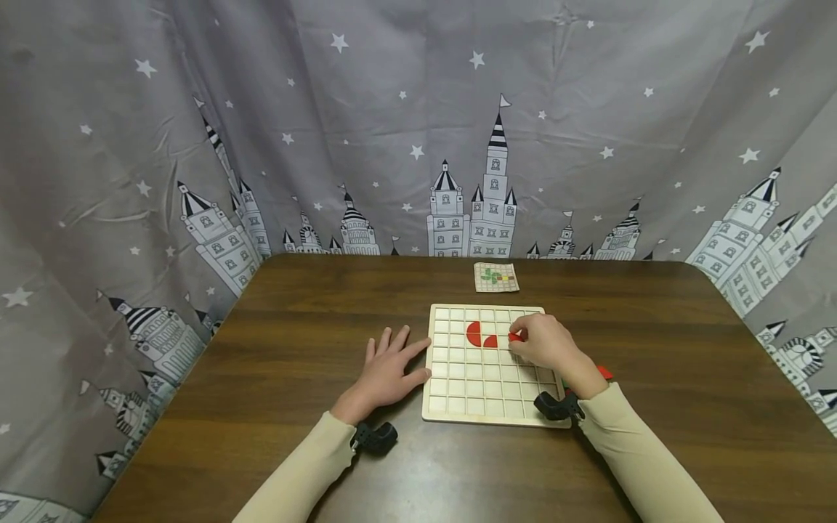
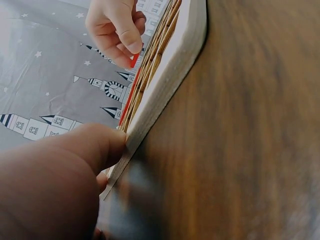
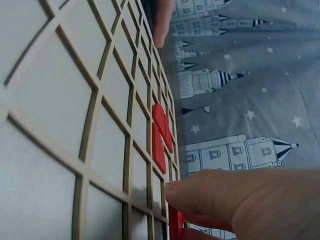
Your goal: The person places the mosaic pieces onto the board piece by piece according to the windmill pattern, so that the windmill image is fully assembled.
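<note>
Nearest, the left hand [image 1: 386,372] is lying spread on the bench [image 1: 654,349], grasping nothing, its thumb touching the left edge of the pale gridded board [image 1: 456,387]. Just off the board's right side, partly hidden by the right arm [image 1: 641,443], loose red pieces [image 1: 604,373] and a sliver of green [image 1: 564,383] are lying, apparently awaiting use. Over the board, the right hand [image 1: 548,344] is pinching a red piece [image 1: 514,337]; whether it is seating in a cell is unclear. To its left, two red quarter-discs [image 1: 472,326] are forming a half-disc, and a third quarter-disc [image 1: 490,341] is sitting just beside. Most visible cells are lying bare, so the laying seems to be at an early stage. Beyond, a small card [image 1: 496,277] is showing a mostly green figure with touches of red and yellow.
</note>
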A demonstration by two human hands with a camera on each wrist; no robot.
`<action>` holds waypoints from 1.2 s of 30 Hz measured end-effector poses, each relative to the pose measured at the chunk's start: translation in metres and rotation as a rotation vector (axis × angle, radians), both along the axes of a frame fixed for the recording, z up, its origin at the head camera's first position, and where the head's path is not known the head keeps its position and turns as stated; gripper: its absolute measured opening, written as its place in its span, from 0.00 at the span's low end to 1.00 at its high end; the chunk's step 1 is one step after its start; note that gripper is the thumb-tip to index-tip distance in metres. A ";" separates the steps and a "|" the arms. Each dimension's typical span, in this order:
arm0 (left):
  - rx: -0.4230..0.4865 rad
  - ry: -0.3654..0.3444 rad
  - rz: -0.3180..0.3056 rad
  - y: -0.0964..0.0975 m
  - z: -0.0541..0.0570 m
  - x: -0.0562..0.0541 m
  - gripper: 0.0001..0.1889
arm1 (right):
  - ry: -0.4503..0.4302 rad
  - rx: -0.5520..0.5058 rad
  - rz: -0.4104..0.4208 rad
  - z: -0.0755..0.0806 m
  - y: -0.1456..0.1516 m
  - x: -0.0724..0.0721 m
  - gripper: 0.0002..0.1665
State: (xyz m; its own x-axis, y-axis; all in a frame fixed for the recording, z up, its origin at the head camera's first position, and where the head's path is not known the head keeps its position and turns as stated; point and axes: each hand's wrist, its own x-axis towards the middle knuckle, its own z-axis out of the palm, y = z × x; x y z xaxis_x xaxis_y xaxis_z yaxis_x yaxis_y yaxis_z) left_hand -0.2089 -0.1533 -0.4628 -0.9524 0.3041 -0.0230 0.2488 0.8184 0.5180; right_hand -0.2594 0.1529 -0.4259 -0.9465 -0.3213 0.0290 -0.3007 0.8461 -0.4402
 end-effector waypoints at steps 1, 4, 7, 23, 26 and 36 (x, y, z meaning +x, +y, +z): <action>0.000 0.000 0.000 0.000 0.000 0.000 0.30 | -0.003 0.001 -0.001 0.000 -0.001 0.000 0.15; 0.000 0.003 0.000 0.000 0.000 0.000 0.30 | -0.002 0.005 0.007 -0.001 -0.005 -0.001 0.15; 0.003 0.004 -0.002 0.000 0.000 0.000 0.30 | 0.003 0.009 0.015 -0.003 -0.008 -0.002 0.15; -0.002 0.001 -0.004 0.001 -0.003 -0.001 0.30 | 0.054 0.005 0.025 -0.013 -0.012 -0.004 0.13; 0.003 0.000 -0.009 0.001 -0.004 -0.001 0.30 | 0.077 -0.005 0.043 -0.014 -0.011 -0.004 0.12; 0.014 -0.002 -0.011 0.001 -0.004 -0.001 0.30 | 0.122 0.001 0.103 -0.014 -0.009 -0.001 0.16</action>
State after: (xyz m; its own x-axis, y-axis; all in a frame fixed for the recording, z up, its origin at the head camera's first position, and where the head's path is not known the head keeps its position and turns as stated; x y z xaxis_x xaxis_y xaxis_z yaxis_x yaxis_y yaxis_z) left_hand -0.2103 -0.1522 -0.4664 -0.9490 0.3145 -0.0202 0.2566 0.8083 0.5299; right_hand -0.2606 0.1439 -0.4400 -0.8980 -0.4167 0.1414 -0.4372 0.8082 -0.3946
